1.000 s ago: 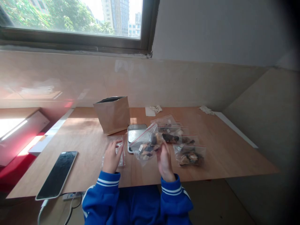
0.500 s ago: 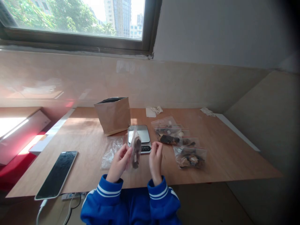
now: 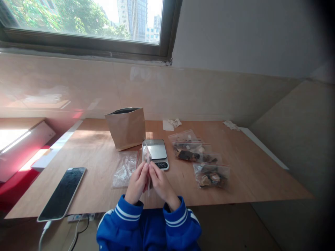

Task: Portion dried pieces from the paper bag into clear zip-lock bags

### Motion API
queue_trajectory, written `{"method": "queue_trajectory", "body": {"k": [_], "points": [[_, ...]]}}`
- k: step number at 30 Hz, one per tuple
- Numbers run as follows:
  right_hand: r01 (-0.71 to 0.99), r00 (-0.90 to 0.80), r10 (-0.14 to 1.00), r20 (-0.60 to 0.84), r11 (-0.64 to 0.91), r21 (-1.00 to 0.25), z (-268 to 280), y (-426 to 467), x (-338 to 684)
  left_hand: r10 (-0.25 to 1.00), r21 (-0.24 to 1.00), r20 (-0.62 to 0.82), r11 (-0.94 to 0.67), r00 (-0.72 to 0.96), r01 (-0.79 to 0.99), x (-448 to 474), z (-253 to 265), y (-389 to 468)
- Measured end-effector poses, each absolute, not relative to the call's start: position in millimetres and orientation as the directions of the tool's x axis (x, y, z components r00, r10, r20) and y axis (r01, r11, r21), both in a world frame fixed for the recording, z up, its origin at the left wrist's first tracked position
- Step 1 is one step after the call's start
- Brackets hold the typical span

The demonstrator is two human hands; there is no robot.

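Observation:
My left hand point(image 3: 136, 181) and my right hand point(image 3: 161, 181) meet over the front of the table, fingers pinched on a clear zip bag point(image 3: 147, 152). The bag is upright and seen nearly edge-on; dark brown pieces inside it are mostly hidden by my fingers. Just behind the bag is a kitchen scale point(image 3: 159, 150) with a silver plate and a dark display, its digits too small to read. To the left of my left hand lie crumpled clear plastic bags point(image 3: 125, 170) with a red zip edge.
An open kraft paper pouch point(image 3: 127, 130) stands behind the scale, to its left. Several zip bags of dried brown pieces point(image 3: 213, 176) lie at the right. A phone point(image 3: 62, 193) with a cable is at the left front edge. Crumpled tissue point(image 3: 175, 122) sits at the back.
My right hand has moved left and taken hold of the bag beside my left hand. The bag has turned from showing part of its face to nearly edge-on.

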State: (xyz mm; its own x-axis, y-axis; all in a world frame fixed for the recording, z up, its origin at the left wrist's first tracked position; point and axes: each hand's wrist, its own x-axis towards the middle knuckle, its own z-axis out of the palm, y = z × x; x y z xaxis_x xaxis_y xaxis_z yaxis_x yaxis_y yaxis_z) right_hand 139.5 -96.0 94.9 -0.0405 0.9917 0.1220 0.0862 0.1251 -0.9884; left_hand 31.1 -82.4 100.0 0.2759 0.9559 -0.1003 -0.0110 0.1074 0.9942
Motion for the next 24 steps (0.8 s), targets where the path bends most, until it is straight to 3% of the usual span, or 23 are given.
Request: {"method": "queue_trajectory", "body": {"k": [16, 21, 24], "points": [[0.273, 0.061, 0.975, 0.214, 0.19, -0.943, 90.8, -92.4, 147.6, 0.921, 0.999, -0.004, -0.016, 0.389, 0.049, 26.0, 98.4, -75.5], [0.198, 0.387, 0.9, 0.201, 0.132, -0.971, 85.2, -89.7, 173.5, 0.989, 0.99, 0.109, -0.116, 0.096, 0.073, 3.5, 101.2, -67.9], [0.074, 0.481, 0.865, 0.143, 0.122, -0.99, 84.0, -89.4, 190.2, 0.99, 0.988, 0.133, -0.136, 0.039, 0.073, -16.7, 101.0, -59.7]]}}
